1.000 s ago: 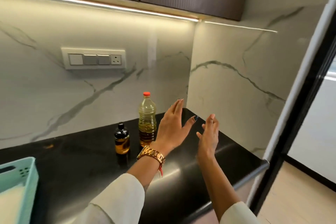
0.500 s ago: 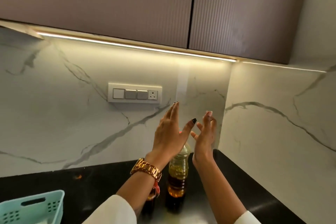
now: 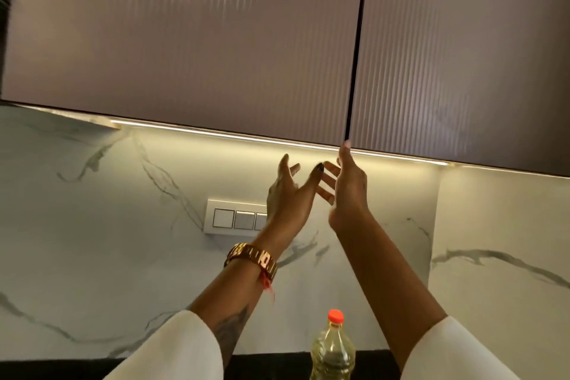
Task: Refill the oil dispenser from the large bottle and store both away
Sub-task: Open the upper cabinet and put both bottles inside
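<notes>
Nearest the camera, at the bottom edge of the view, the large bottle (image 3: 332, 348) stands upright on the dark counter (image 3: 61, 369), between the two white-sleeved forearms: clear plastic, pale yellow oil inside, an orange-red cap screwed on top. The oil dispenser is not in view here. Farther up, both hands are raised well above the bottle and hold nothing. The left hand (image 3: 288, 197), a gold watch (image 3: 251, 257) on its wrist, has its fingers spread and loosely extended, short of the cabinet. The right hand (image 3: 347, 191) is higher and nearer the target; its fingers are straight and apart, and one fingertip (image 3: 347, 145) reaches the lower edge of the cabinet doors just at the dark vertical seam (image 3: 357, 49) between the left door (image 3: 185, 40) and the right door (image 3: 462, 49). That seam runs straight up from the fingertip, so the right hand seems best placed to hook a door's bottom corner and pull it open, probably for storing the bottles. Behind the hands, a switch panel (image 3: 234, 219) sits on the marble backsplash (image 3: 92, 225), lit by a light strip (image 3: 216, 133) under the cabinet.
</notes>
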Tool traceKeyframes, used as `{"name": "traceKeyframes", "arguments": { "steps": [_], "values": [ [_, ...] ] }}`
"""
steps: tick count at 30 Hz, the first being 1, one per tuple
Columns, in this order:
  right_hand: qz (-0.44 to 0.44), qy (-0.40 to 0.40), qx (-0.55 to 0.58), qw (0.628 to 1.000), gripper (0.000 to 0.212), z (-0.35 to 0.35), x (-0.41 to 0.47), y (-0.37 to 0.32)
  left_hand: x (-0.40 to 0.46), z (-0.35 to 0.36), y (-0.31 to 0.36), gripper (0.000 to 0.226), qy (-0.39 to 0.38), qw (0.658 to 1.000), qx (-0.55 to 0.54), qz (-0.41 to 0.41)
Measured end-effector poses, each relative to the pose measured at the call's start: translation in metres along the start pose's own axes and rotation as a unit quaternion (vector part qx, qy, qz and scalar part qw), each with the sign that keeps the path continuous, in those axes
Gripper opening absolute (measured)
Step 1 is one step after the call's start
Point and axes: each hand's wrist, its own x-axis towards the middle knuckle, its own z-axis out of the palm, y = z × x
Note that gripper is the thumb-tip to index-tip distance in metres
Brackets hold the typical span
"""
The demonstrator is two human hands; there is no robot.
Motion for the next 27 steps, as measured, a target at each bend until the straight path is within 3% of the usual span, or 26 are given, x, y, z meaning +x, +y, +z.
{"name": "traceKeyframes", "arguments": {
  "steps": [8,12,22,27],
  "values": [
    [0.074,-0.035,0.121,0.989,0.027,0.014,0.022,-0.018,0.029,0.012,0.042,0.039,0.088,0.967,-0.22,-0.093],
    [0.089,-0.036,0.149,0.984,0.028,0.015,0.012,-0.021,0.026,0.016,0.05,0.036,0.127,0.955,-0.248,-0.104],
    [0.043,-0.009,0.159,0.986,0.033,0.009,-0.042,-0.042,-0.017,-0.001,0.074,0.034,0.091,0.954,-0.276,-0.071],
    [0.017,0.0,0.159,0.987,0.022,0.007,-0.086,-0.059,-0.046,-0.019,0.091,0.027,0.058,0.954,-0.288,-0.064]
  ]
}}
